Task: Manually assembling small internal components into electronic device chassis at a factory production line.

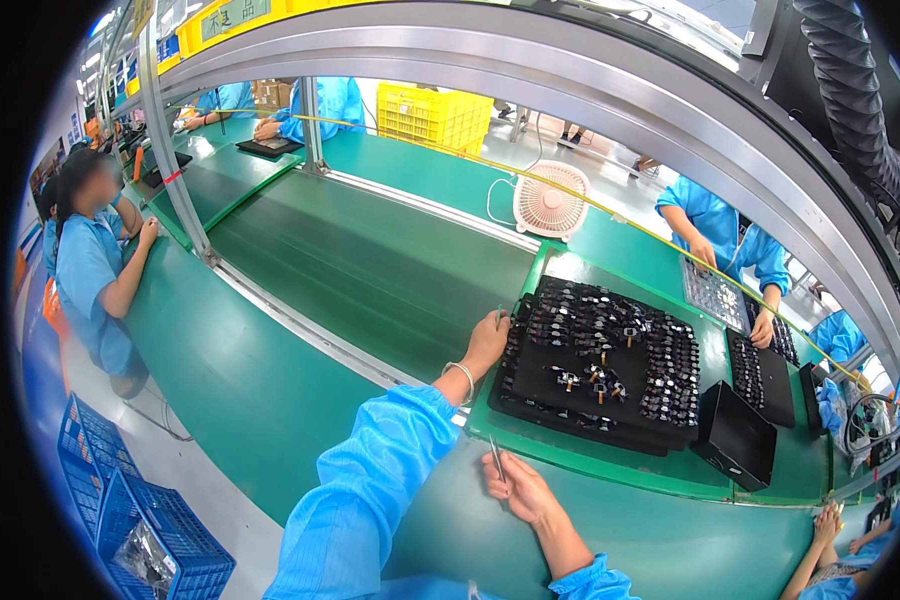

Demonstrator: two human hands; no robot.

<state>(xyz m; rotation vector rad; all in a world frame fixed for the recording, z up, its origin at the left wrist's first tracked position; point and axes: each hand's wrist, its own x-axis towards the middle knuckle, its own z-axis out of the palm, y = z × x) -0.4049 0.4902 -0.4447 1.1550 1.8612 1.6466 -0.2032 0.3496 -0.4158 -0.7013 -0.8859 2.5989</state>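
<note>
My left hand reaches to the left edge of a black foam tray, its fingers closed together. A small pale thing shows at the fingertips, too small to name. Closer to me, my right hand grips a pair of metal tweezers, their tips pointing up and away from me. Rows of small dark electronic parts with shiny bits fill both sides of the tray. A few loose parts lie scattered in its middle. The tray appears to rest on others like it.
A black open box leans beside the tray, with another tray further right. Beyond stands a pink fan. Across the line a co-worker's hands handle a clear tray. A metal frame arches overhead. Blue crates stand lower left.
</note>
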